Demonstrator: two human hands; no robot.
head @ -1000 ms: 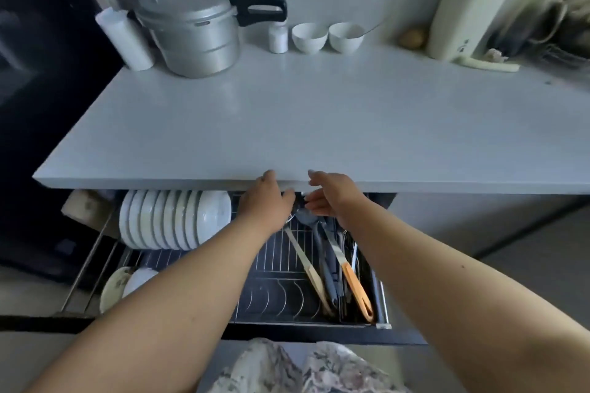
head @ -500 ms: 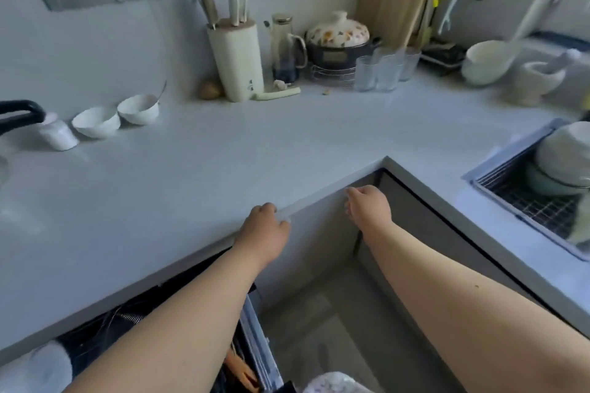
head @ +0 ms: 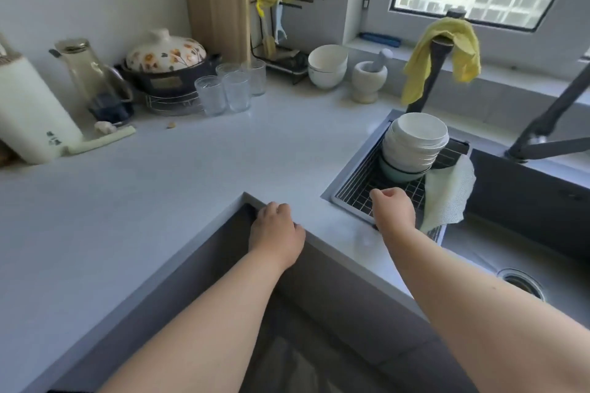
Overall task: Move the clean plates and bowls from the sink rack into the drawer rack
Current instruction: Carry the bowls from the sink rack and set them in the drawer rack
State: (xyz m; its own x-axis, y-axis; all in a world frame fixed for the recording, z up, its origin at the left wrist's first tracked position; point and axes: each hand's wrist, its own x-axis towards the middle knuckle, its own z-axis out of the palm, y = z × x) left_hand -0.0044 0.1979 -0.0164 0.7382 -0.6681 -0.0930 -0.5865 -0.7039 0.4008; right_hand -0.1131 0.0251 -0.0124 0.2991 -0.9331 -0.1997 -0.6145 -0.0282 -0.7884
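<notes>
A stack of white bowls and plates rests on a pale green bowl on the black wire sink rack at the sink's left end. My right hand hovers over the rack's near edge, fingers curled, holding nothing, a short way in front of the stack. At the inner corner of the counter edge my left hand is also loosely curled and holds nothing. The drawer rack is out of view.
A white cloth hangs beside the rack. The dark faucet carries a yellow cloth. Sink basin with drain lies right. Glasses, a floral pot, white bowls and a mortar stand at the counter's back.
My view has swung right from the open drawer to the sink. Both hands left the drawer; the right one moved out over the sink rack, the left along the counter edge.
</notes>
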